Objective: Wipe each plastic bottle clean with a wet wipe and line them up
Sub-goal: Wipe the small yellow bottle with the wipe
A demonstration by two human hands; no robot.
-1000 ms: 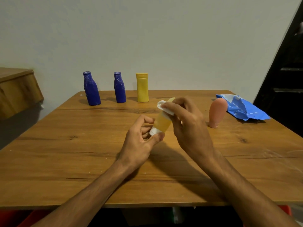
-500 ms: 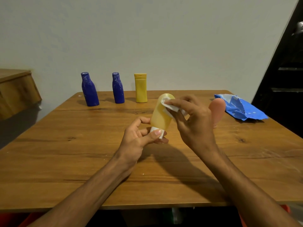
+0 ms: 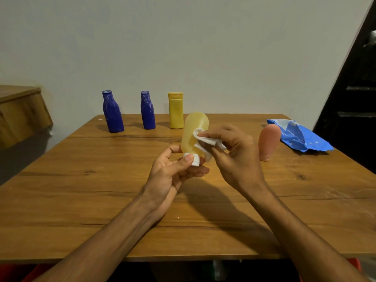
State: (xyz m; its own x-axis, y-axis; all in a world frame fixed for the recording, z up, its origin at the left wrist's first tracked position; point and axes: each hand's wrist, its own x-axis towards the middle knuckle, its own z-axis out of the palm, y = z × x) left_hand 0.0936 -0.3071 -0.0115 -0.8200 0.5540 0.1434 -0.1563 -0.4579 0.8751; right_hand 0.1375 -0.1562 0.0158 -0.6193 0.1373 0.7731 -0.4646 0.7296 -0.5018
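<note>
Brown wooden table (image 3: 81, 200) stands against a pale wall (image 3: 183, 47). Above the middle of the table, the left hand (image 3: 171, 176) holds a see-through pale yellow plastic bottle (image 3: 194, 133) upside down. Its thumb (image 3: 188, 159) and curled fingers pinch the white cap (image 3: 195, 160) at the bottom, so the bottle's body sticks up above them.

The right hand (image 3: 238, 159) pinches a crumpled white wet wipe (image 3: 205, 139) in its fingertips. It presses the wipe on the right side of the bottle, about halfway up.

Along the far edge stand a big dark blue plastic bottle (image 3: 113, 112), a smaller dark blue plastic bottle (image 3: 147, 110) and a bright yellow plastic bottle (image 3: 176, 111), in a row and a little apart. Near the right edge a pink plastic bottle (image 3: 268, 141) stands on its cap. It is just beside a crinkly blue wipe pack (image 3: 303, 137) by the far right corner.
</note>
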